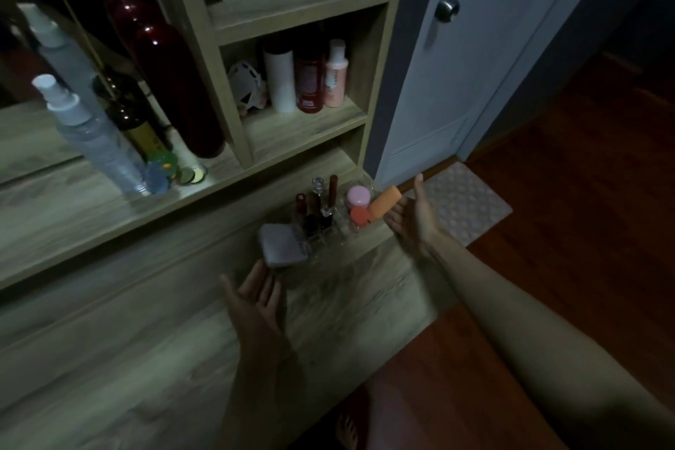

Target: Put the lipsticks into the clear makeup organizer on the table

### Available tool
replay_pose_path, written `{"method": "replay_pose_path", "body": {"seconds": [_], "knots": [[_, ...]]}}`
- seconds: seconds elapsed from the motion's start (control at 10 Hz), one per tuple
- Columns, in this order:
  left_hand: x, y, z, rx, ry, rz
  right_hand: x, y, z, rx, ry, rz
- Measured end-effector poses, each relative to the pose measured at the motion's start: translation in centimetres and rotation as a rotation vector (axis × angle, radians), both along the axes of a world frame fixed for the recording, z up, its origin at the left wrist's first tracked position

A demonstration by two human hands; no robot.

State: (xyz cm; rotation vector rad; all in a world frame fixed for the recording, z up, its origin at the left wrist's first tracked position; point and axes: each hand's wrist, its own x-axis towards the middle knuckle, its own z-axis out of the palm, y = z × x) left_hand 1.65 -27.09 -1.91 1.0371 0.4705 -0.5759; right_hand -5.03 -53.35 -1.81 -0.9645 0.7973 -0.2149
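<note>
The clear makeup organizer (pixel 338 230) stands near the table's right end. Several dark lipsticks (pixel 310 214) stand upright in its slots, one tall dark-red tube (pixel 332 188) at the back. A grey compact (pixel 283 245) sits at its left, with pink (pixel 358 195) and coral (pixel 361 215) jars and an orange tube (pixel 383 205) at its right. My left hand (pixel 255 298) hovers palm-up in front of the compact, fingers apart and empty. My right hand (pixel 414 215) is palm-up just right of the orange tube, also empty.
A wooden shelf unit (pixel 299 128) rises behind the organizer, holding several bottles (pixel 308 78). A mirror at left has a clear spray bottle (pixel 91 135) and a dark red bottle (pixel 175 84) before it. A white door (pixel 475 66), a mat (pixel 464 205) and wood floor lie right.
</note>
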Motion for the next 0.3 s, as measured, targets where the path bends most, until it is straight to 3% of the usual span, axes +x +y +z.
{"method": "replay_pose_path", "body": {"seconds": [0.3], "knots": [[-0.5,-1.6,1.0,0.108,-0.045,-0.005,0.3,-1.3,-0.8,-0.033,-0.013,0.030]]}}
